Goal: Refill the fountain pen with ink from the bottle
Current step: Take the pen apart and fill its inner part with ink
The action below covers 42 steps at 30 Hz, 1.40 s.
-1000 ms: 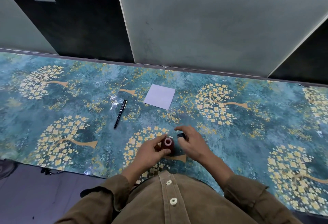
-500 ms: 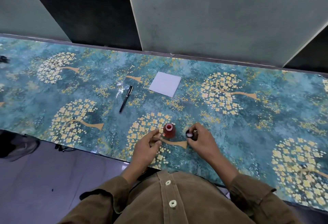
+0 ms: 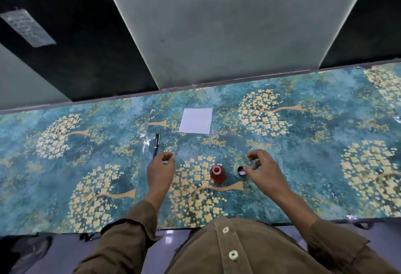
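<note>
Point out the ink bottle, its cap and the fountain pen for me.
ink bottle (image 3: 217, 175): head view, on its red glass body.
cap (image 3: 241, 171): head view, on its pale inner face, turned upward.
fountain pen (image 3: 156, 144): head view, mid-barrel.

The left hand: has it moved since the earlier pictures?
Yes. The left hand was beside the ink bottle; now it is apart from it, farther left and nearer the pen, fingers curled, holding nothing.

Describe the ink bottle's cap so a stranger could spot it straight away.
On the teal flowered table, find the open red ink bottle near the front edge. The cap lies just right of it, by the right hand: small, black, pale inside.
</note>
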{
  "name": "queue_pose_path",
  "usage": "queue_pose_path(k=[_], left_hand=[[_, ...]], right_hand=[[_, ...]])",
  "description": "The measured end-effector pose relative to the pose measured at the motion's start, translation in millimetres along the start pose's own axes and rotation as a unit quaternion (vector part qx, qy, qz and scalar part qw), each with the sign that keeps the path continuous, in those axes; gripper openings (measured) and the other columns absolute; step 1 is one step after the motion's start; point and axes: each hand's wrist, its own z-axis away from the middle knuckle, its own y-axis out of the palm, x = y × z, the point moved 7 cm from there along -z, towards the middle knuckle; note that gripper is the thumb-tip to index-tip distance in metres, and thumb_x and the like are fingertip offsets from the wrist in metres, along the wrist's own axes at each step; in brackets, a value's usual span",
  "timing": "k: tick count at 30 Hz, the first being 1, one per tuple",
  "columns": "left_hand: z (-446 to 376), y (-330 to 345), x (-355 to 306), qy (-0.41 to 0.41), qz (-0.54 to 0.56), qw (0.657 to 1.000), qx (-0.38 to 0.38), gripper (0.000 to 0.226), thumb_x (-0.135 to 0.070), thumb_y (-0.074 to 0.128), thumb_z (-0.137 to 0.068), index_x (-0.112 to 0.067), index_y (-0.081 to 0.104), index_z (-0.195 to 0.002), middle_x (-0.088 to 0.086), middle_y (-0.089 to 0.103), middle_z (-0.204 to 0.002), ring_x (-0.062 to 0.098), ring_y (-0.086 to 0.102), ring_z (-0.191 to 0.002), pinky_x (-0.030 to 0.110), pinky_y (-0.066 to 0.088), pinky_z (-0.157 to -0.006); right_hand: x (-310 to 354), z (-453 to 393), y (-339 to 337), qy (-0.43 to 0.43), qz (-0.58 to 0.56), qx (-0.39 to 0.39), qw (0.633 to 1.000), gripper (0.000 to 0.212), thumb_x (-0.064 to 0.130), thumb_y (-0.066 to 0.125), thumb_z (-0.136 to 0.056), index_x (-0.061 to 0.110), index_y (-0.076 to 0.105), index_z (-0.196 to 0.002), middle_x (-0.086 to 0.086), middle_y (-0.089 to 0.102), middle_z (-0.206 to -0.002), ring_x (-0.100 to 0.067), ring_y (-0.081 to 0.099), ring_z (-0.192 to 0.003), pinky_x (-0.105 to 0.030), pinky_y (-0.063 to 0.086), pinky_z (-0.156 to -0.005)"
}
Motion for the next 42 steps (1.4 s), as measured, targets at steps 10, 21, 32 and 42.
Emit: queue_pose_path(k=[10,21,32,42], left_hand=[[-83.5,-13.9,16.8,-0.003,-0.120,0.993,-0.001,0.034,-0.037,0.072,-0.083,-0.009,0.068,-0.102,0.013,0.070,-0.097,0.036,0.067,-0.088,0.042,0.057,-0.075],[-67.7,-17.4,8.4,-0.005,-0.026,0.999,0.045,0.021,-0.028,0.067,-0.089,-0.013,0.072,-0.103,0.006,0.074,-0.097,0.023,0.062,-0.080,0.031,0.049,-0.070],[64.1,-24.2,-49.1,0.132,0.137,0.937,0.294,0.008,-0.019,0.077,-0.085,-0.022,0.071,-0.090,0.005,0.071,-0.077,0.026,0.067,-0.069,0.047,0.059,-0.066],[92.8,-56.1,-22.7,0.114,0.221,0.899,0.359,0.010,-0.015,0.056,-0.100,-0.008,0.063,-0.095,-0.003,0.057,-0.063,0.014,0.051,-0.050,0.023,0.042,-0.048]], right_hand=[[39.6,36.7,9.4,0.022,-0.014,-0.068,0.997,0.011,0.022,0.069,-0.091,0.023,0.063,-0.099,0.006,0.060,-0.102,-0.001,0.060,-0.084,-0.010,0.040,-0.065],[71.2,74.4,25.7,0.065,-0.112,-0.099,0.987,0.005,0.027,0.069,-0.091,0.030,0.066,-0.092,0.008,0.066,-0.095,-0.006,0.062,-0.085,-0.019,0.044,-0.067],[126.6,68.6,76.4,0.059,-0.245,-0.015,0.968,0.021,0.024,0.068,-0.093,0.016,0.067,-0.112,-0.005,0.069,-0.091,-0.014,0.068,-0.075,-0.016,0.049,-0.055],[156.1,68.4,100.7,0.035,-0.264,0.032,0.963,0.011,0.015,0.070,-0.092,0.006,0.075,-0.095,-0.002,0.073,-0.077,-0.010,0.066,-0.068,-0.029,0.051,-0.055]])
